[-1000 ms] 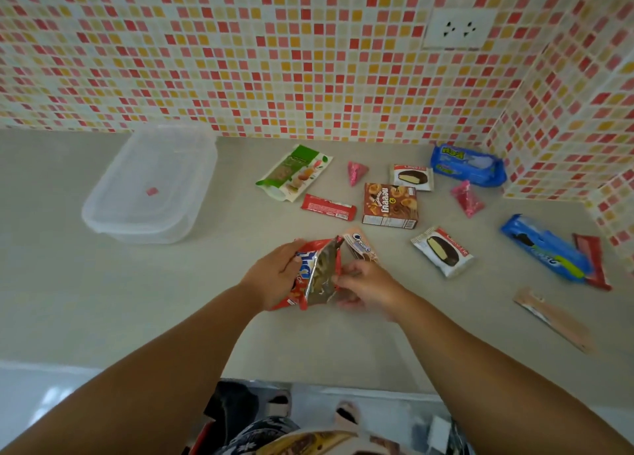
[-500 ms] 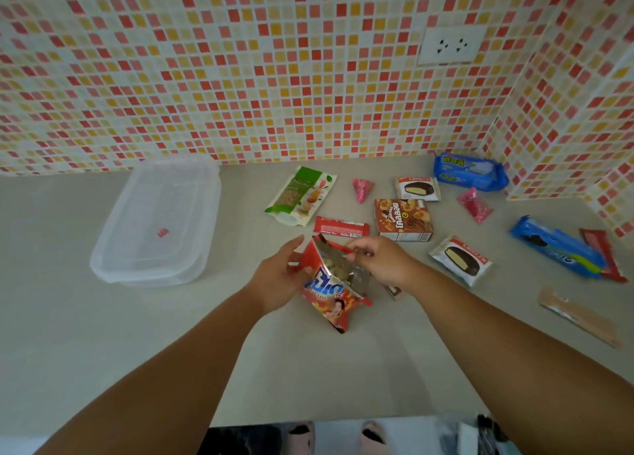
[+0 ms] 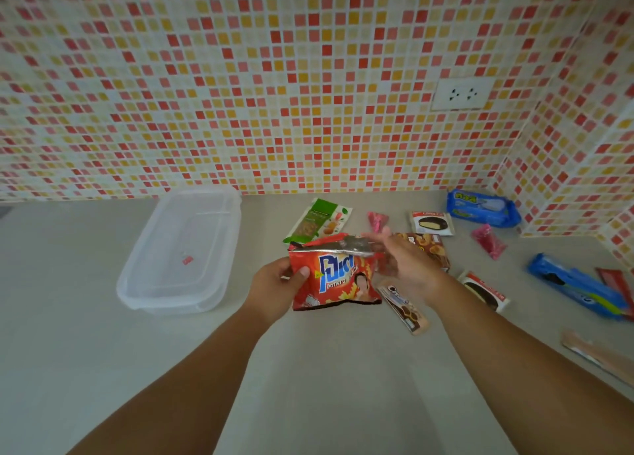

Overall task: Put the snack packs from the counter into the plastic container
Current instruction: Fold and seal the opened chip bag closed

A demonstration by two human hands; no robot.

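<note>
1. While gripping the left edge of a red potato-snack bag (image 3: 334, 278), the left hand (image 3: 274, 288) has its thumb on the front and its fingers behind; the bag is held upright above the counter (image 3: 85, 351).
2. Right hand (image 3: 406, 266) is at the bag's torn silver top edge, fingers blurred; can't tell whether it's pinching the foil or just touching it.
3. Oreo stick pack (image 3: 404, 305) lies on the counter just below the right hand.
4. Brown biscuit box (image 3: 430, 247) sits partly hidden behind the right hand.
5. Green nut pack (image 3: 317, 221) lies behind the bag, near the wall.
6. Clear plastic container (image 3: 182, 252) sits left of the hands, open, only a small red sticker visible.
7. Further right: two chocolate-pie packs (image 3: 431, 223) (image 3: 485, 290), two pink candies (image 3: 377, 219) (image 3: 489, 240), blue packs (image 3: 480, 207) (image 3: 576, 284).
</note>
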